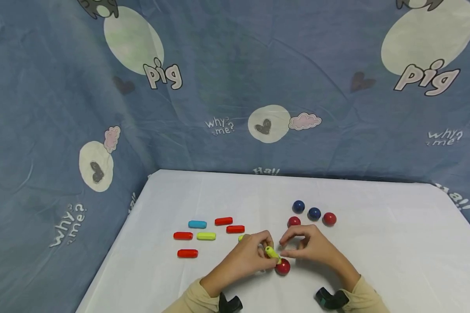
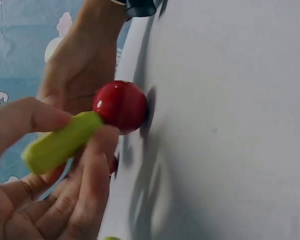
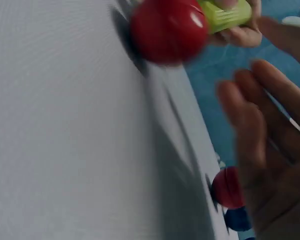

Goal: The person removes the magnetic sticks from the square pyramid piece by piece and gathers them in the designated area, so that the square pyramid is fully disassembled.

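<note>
My left hand [image 1: 248,253] pinches a yellow-green stick [image 1: 271,252] between thumb and fingers, near the front middle of the white table. One end of this short rod meets a shiny red ball [image 2: 121,106] in the left wrist view; whether the two are joined, I cannot tell. Just right of the stick hovers my right hand [image 1: 315,248], its fingers gently bent and thumb apart, holding nothing. In the right wrist view the red ball [image 3: 169,31] appears blurred beside the stick [image 3: 226,16], with the right fingers [image 3: 252,120] away from both.
Red sticks [image 1: 187,253], a blue stick [image 1: 197,224] and another yellow-green stick [image 1: 206,236] lie on the left. A further yellow-green piece [image 1: 240,238] is partly hidden behind the left hand. Beyond the right hand sit dark blue balls [image 1: 314,213] and red balls [image 1: 329,219].
</note>
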`<action>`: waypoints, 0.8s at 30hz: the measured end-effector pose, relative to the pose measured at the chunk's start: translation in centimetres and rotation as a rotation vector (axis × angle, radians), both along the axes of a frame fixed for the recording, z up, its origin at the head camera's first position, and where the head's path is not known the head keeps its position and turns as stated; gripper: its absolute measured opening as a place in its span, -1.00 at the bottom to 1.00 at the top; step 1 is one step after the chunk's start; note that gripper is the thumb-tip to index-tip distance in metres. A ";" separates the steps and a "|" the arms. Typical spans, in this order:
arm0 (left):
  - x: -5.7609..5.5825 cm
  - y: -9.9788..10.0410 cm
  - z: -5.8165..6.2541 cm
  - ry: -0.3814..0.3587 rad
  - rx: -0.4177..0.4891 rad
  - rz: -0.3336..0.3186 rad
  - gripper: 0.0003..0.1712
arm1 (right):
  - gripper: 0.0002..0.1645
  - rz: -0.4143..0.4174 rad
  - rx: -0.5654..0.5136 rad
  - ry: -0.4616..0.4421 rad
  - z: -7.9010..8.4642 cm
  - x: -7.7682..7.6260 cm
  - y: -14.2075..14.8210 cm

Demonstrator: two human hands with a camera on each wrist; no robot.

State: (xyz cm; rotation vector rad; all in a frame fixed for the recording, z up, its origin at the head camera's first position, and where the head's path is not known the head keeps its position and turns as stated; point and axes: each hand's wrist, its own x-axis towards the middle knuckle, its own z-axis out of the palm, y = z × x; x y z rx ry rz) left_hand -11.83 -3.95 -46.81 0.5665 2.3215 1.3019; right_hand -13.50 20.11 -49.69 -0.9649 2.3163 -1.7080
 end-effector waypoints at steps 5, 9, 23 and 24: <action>0.2 -0.2 0.3 0.192 -0.175 0.002 -0.74 | -0.70 0.127 0.114 -0.143 -0.6 0.1 0.1; 0.4 -0.2 0.5 0.256 -0.276 0.019 -0.77 | -0.67 0.172 0.128 -0.178 -1.0 0.0 0.1; 0.9 -3.2 1.2 0.314 -0.364 0.037 -0.80 | -0.71 0.132 0.149 -0.220 -1.7 -0.4 0.5; 0.8 -3.9 1.2 0.315 -0.365 0.063 -0.79 | -0.71 0.122 0.153 -0.227 -1.6 -0.4 0.6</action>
